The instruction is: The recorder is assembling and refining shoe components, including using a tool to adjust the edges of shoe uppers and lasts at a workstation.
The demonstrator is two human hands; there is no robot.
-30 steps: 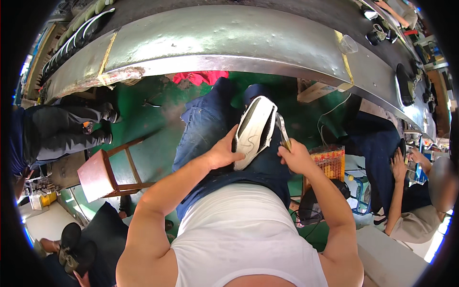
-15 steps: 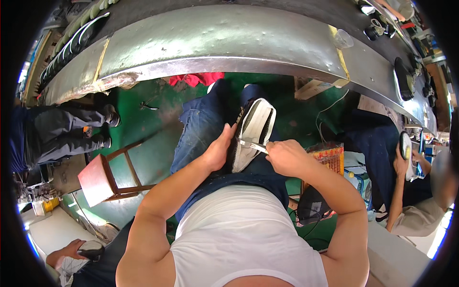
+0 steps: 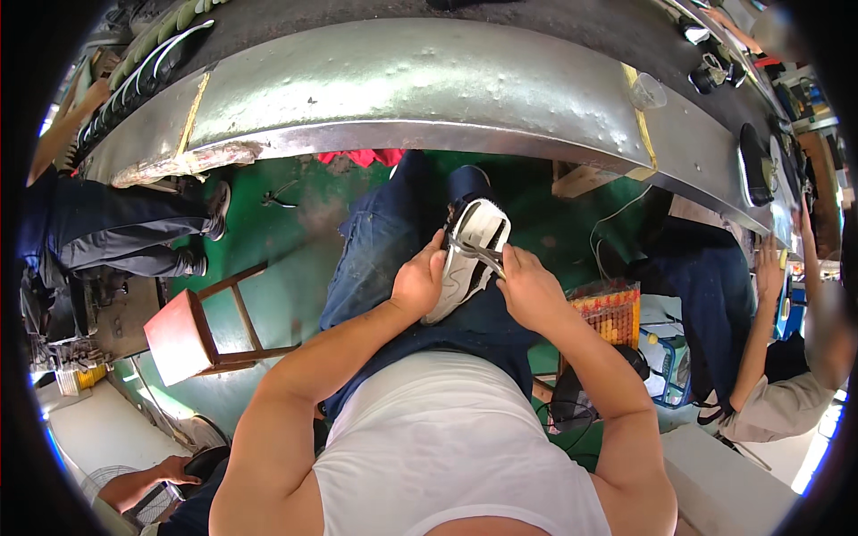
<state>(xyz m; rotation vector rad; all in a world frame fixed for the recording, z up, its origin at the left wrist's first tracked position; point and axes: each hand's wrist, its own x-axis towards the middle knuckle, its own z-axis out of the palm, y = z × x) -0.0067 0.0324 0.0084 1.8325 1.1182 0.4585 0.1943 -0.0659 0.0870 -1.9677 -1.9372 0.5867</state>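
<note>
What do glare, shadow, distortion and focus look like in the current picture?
Head view: glare whitens patches of the metal bench, whose front edge bows. Head view: the green floor lies in shadow near the bench, brighter by the red stool. Head view: the outline of the shoe reads clearly; the tip of the metal tool is too small to judge. Head view: corners fall to black.

Light is bright but uneven. Glare whitens the bench [image 3: 411,80] at 11 o'clock; the white shirt [image 3: 447,420] at 6 o'clock and the central shoe [image 3: 458,281] show clearly, while the floor [image 3: 554,219] at 2 o'clock lies in shadow. Light blows out, fringed blue, at 4 and 8 o'clock. Edges bow, corners are black, and a person's head [image 3: 831,335] at 3 o'clock is blurred.
</note>
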